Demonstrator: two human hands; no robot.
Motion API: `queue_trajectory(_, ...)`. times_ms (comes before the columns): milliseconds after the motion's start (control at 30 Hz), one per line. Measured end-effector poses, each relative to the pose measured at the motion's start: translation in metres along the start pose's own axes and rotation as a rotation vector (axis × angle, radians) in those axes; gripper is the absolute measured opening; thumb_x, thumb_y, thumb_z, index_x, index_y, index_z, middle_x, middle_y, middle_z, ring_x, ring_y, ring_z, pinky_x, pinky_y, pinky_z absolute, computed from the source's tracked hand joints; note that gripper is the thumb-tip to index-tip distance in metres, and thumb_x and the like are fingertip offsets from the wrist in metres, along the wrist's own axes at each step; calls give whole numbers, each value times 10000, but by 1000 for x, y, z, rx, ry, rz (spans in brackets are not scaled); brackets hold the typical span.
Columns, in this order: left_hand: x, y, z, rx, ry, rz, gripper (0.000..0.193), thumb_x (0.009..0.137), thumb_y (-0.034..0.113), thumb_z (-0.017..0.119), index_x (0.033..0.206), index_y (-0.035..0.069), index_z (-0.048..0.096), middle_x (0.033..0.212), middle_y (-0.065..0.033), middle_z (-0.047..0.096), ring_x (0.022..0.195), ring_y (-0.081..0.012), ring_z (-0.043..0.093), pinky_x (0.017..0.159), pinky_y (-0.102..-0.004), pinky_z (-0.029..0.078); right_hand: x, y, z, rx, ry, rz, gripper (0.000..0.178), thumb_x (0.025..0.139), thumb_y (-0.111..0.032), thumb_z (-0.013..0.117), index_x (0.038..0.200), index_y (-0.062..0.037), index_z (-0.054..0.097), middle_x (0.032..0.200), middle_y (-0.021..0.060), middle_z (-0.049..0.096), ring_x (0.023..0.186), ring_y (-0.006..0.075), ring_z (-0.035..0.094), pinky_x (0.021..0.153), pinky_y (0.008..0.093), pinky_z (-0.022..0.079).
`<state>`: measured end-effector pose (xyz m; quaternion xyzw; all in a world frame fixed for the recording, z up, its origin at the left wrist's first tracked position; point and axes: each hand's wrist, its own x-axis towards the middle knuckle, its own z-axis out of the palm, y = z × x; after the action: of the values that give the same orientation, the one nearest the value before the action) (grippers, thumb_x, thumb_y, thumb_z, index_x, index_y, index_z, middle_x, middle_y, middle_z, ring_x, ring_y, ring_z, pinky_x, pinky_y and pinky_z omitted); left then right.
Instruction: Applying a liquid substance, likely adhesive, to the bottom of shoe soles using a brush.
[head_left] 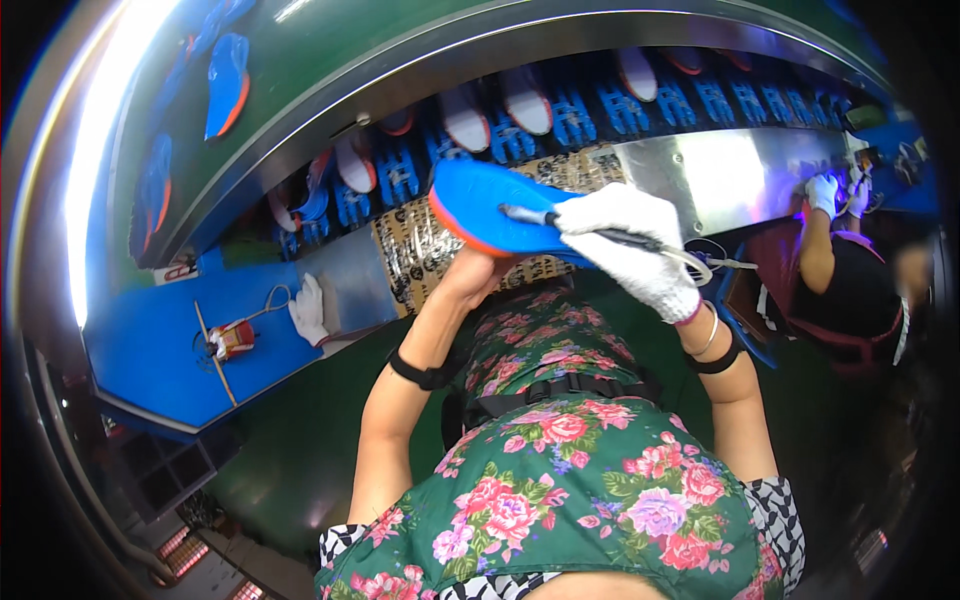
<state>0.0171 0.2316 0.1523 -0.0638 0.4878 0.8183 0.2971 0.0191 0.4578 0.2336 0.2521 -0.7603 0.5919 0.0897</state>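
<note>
A blue shoe sole [485, 195] with an orange-red edge is held up in front of me, its broad end to the left. My bare left hand [475, 277] supports it from beneath, its fingers mostly hidden behind it. In a white knitted glove, my right hand [630, 240] is closed round a dark-handled brush [530, 214]. The brush's tip is on the sole's upper face, and a pale tube [695, 265] trails from the handle's rear end. Part of the sole's right end lies behind the glove.
Beyond the sole, a line of blue racks [572, 118] carries pale shoe uppers or soles [526, 100]. A metal ledge [700, 185], partly covered in brown patterned tape, runs before it. Left, a blue table [150, 345] bears a white glove [309, 308] and red container [234, 340]. A co-worker [850, 265] sits right.
</note>
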Motion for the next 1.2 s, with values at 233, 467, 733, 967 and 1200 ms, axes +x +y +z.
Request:
queue_trajectory(233,-20,2,-1,-909,-315,-26,822,973,575,483,1532,3,295,1481,-310,414,1265,-488,527,1004,-601,507,-13,-18,1,-48,24,-98,190,792,-31,792,980,-40,766,966,102,758,880,232,722,802,350,562)
queue_trajectory(467,-7,-1,26,-808,-485,71,986,786,582,694,1528,39,339,1460,-254,479,1321,-394,509,1022,-534,516,-8,-25,-9,-147,167,-150,172,726,-5,812,890,-36,769,899,114,754,768,238,714,705,340,554)
queue_trajectory(733,-3,-16,41,-1055,-587,-17,955,825,668,662,1553,142,338,1533,-155,442,1376,-381,463,1141,-595,365,20,-27,-25,-284,142,-304,287,788,-68,750,1075,-54,761,1071,128,748,915,291,700,800,370,562)
queue_trajectory(967,-10,-22,28,-493,-172,-11,912,823,600,710,1525,120,377,1447,-192,522,1313,-415,519,1101,-643,391,33,-40,-18,-454,116,-406,340,763,-35,756,1103,-37,745,1126,159,732,976,296,708,830,383,550)
queue_trajectory(1200,9,-12,46,-986,-533,112,914,882,664,594,1556,116,312,1518,-166,452,1334,-362,509,1104,-574,423,27,-33,-10,57,295,-62,181,762,53,757,933,-7,752,1048,165,744,873,238,714,776,343,564)
